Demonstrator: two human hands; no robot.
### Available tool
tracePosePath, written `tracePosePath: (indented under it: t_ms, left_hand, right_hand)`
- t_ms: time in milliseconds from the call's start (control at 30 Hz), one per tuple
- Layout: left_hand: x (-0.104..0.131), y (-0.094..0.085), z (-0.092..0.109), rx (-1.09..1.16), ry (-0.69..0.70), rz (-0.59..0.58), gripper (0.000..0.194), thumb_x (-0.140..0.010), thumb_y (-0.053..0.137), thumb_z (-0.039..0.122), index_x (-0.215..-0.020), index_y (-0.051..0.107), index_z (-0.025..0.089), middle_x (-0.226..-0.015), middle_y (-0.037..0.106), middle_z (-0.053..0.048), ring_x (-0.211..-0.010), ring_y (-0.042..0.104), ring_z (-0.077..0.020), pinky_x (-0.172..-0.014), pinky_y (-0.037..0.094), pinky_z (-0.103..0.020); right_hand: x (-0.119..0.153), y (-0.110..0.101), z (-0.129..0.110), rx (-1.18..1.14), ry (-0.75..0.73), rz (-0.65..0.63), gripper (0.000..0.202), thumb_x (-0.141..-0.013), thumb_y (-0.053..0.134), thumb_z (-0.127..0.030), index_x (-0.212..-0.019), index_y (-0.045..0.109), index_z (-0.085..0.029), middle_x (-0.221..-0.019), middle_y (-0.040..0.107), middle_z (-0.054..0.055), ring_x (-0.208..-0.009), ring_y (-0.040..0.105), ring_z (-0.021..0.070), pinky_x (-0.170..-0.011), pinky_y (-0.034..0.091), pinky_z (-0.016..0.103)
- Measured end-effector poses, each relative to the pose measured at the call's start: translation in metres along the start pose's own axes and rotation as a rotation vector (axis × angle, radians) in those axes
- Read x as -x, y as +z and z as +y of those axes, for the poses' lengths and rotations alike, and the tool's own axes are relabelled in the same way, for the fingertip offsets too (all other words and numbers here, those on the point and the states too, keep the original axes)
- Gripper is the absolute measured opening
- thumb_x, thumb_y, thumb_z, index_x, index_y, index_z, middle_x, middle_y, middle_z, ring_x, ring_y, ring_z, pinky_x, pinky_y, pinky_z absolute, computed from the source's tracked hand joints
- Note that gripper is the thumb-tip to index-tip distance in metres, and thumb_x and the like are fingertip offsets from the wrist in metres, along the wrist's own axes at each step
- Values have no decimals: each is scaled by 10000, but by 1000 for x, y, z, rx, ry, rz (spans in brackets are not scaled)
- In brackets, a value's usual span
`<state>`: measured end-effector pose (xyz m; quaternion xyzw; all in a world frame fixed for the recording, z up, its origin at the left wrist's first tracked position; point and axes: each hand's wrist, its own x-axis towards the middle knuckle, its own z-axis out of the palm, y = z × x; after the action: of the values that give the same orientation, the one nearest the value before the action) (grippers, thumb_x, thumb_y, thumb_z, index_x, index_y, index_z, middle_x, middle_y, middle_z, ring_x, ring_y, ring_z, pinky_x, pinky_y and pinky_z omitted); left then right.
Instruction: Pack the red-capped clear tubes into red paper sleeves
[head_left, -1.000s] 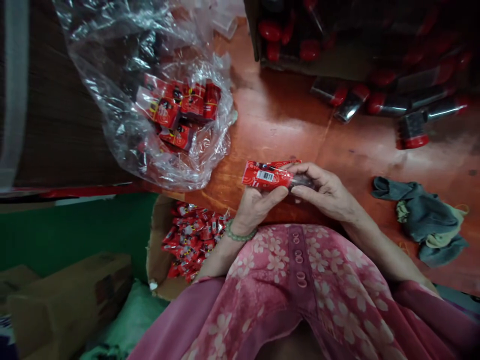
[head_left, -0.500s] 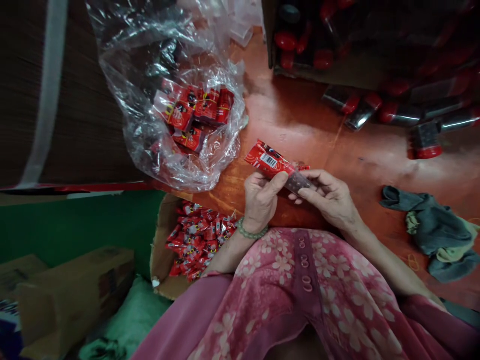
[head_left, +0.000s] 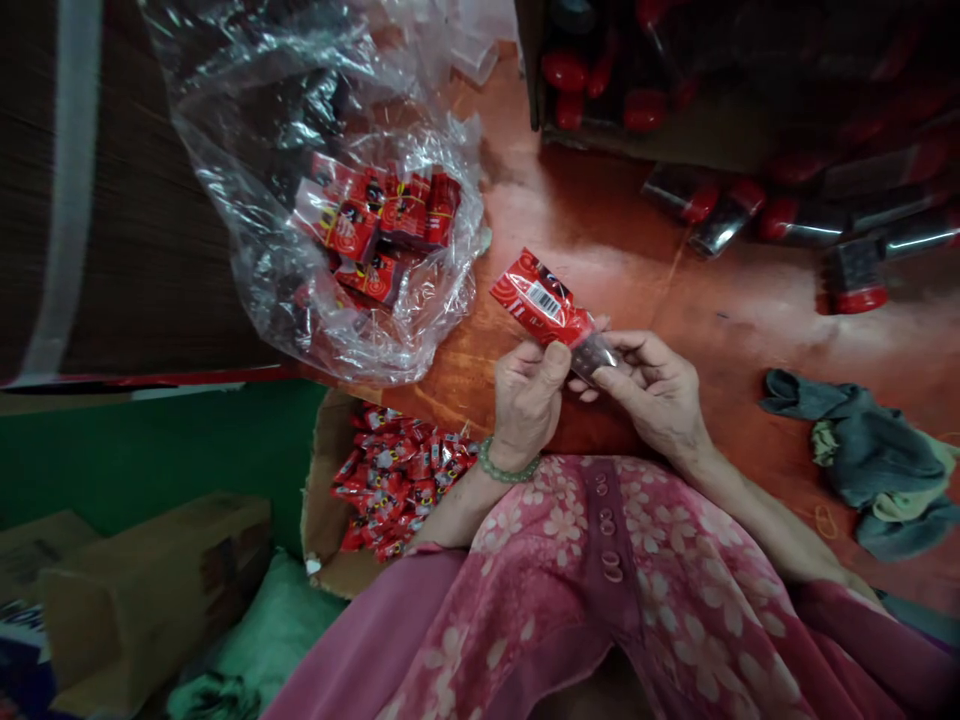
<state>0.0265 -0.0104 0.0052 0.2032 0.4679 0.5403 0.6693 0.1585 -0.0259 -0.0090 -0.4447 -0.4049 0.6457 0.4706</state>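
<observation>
In the head view, holds a red printed sleeve (head_left: 534,285) and a small dark container (head_left: 595,356), joined end to end, above the counter (head_left: 600,240), just beyond a pink floral garment (head_left: 562,510). Grips the sleeve's lower end with the left hand (head_left: 529,400), with the thumb on top and the fingers curled in beneath. Grasps the container with the right hand (head_left: 661,395), with the thumb on its lower end and fingers behind it, so occupying both hands. Slants the sleeve up to the left, with its barcode facing up. Cannot tell how far the container reaches inside. Wears pale green beads (head_left: 510,470) on the left wrist. Has, farther left, a clear plastic bag (head_left: 442,305) of bundled red sleeves (head_left: 409,212). Has, lower down beside the counter's edge, an open cardboard box (head_left: 321,500) of small red packets (head_left: 405,470). Has, at upper right, red-capped containers (head_left: 802,220) lying near a shadowed carton (head_left: 645,143). Has, nearer on that side, a crumpled grey cloth (head_left: 881,455) with a thin band (head_left: 826,521) beside it.
</observation>
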Motion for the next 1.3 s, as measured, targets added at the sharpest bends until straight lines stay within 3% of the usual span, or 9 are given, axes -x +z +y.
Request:
tracePosePath:
  t_ms: [200,400,567,633,733,800,933,1133,1300]
  left_hand:
    - [-7,-5,-2,66,-13,50,412,-618,947,543,-818,804,211,-870,826,-45,-1056,777,-246,-943,611,-344]
    - [-6,-6,3,28,-57,-11,427,-657,910,583,-768,785,190,-859,820,-69,-973,786,-242,-846,630,-333]
    - [-5,-7,3,-71,-61,-24,418,-701,877,590,-760,777,189,-871,818,-53,-865,776,-191,-810,618,-293]
    - [-6,-9,1,-93,-67,-24,411,-702,880,582,-746,774,187,-802,804,-31,-742,751,-154,-722,602,-257]
    - [-8,-10,0,-90,-63,-19,414,-669,904,574,-691,758,187,-697,770,-7,-634,716,-133,-666,593,-248]
    - [-9,-9,3,-63,-32,-16,419,-658,909,584,-743,777,195,-770,795,-24,-747,766,-174,-780,629,-297]
    - [-10,-6,10,-2,2,-35,396,-673,924,514,-909,805,220,-980,827,-58,-1003,792,-254,-973,624,-387]
    - [-12,-9,10,49,-69,-121,321,-708,919,431,-895,782,209,-965,825,-61,-1082,775,-286,-1034,604,-447]
    - [-12,-9,11,-33,-137,-169,413,-681,917,493,-917,782,182,-1053,814,-112,-1055,773,-313,-883,642,-406]
  right_hand:
    - [-1,2,4,235,-192,137,246,-877,804,-324,-1104,737,-255,-981,779,1,-810,774,134,-761,660,256]
    - [-6,0,1,-155,89,-2,301,-844,839,-371,-1054,685,-219,-894,809,-2,-738,802,146,-646,662,229]
    - [-9,-1,2,-219,170,-18,317,-826,845,-396,-1025,676,-216,-861,807,4,-723,801,160,-586,638,221]
    - [-9,-2,2,-66,82,48,281,-844,820,-382,-1033,689,-221,-935,814,19,-723,792,155,-607,645,240]
    - [-8,-2,0,295,-155,179,217,-855,795,-301,-1053,733,-236,-1048,812,36,-857,787,173,-783,666,306]
    - [-7,-2,0,376,-197,162,214,-862,786,-280,-1067,741,-239,-1006,806,27,-863,779,173,-804,659,311]
    - [-6,2,4,177,-45,10,220,-919,736,-337,-1110,700,-233,-884,783,-7,-695,752,130,-643,634,248]
    - [-5,2,2,475,-328,97,203,-866,780,-177,-1054,736,-238,-995,792,12,-877,765,148,-807,623,270]
    - [-8,-1,-1,66,-8,-19,234,-881,794,-369,-1029,680,-228,-854,775,-14,-708,768,136,-643,642,244]
